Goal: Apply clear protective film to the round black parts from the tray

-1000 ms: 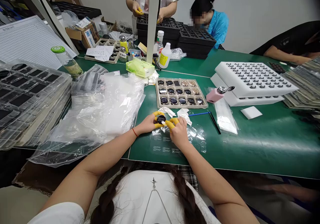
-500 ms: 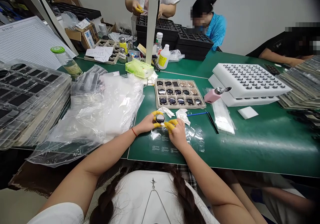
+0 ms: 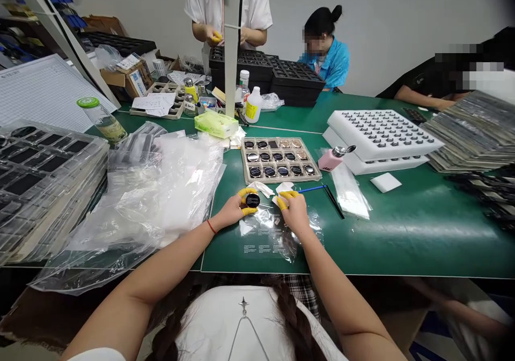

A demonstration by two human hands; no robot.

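Observation:
My left hand (image 3: 237, 206), in yellow finger cots, is closed around a round black watch case (image 3: 252, 200) with a shiny rim and pale print on its face. To its right, my right hand (image 3: 293, 208), also in yellow finger cots, is closed on a white tissue (image 3: 284, 188). A thin pale stick (image 3: 265, 206) shows between the hands; whether the right fingers grip it I cannot tell. Below lies a clear plastic film (image 3: 261, 240) with white print. Just beyond the hands, a compartment tray (image 3: 317, 176) holds several similar round cases. Another crumpled tissue (image 3: 263, 189) lies before it.
A pink pump bottle (image 3: 330, 159), black tweezers (image 3: 335, 202) and white foam trays (image 3: 378, 149) stand right. Plastic bags (image 3: 177, 178) and stacked trays (image 3: 48, 184) fill the left. A tissue pack (image 3: 216, 124) and a post (image 3: 232, 55) are ahead. Co-workers sit and stand beyond.
My right hand has moved right, away from the watch case and onto the tissue. In my left hand the case has turned from a bright reflective look to black with print. The view has shifted slightly.

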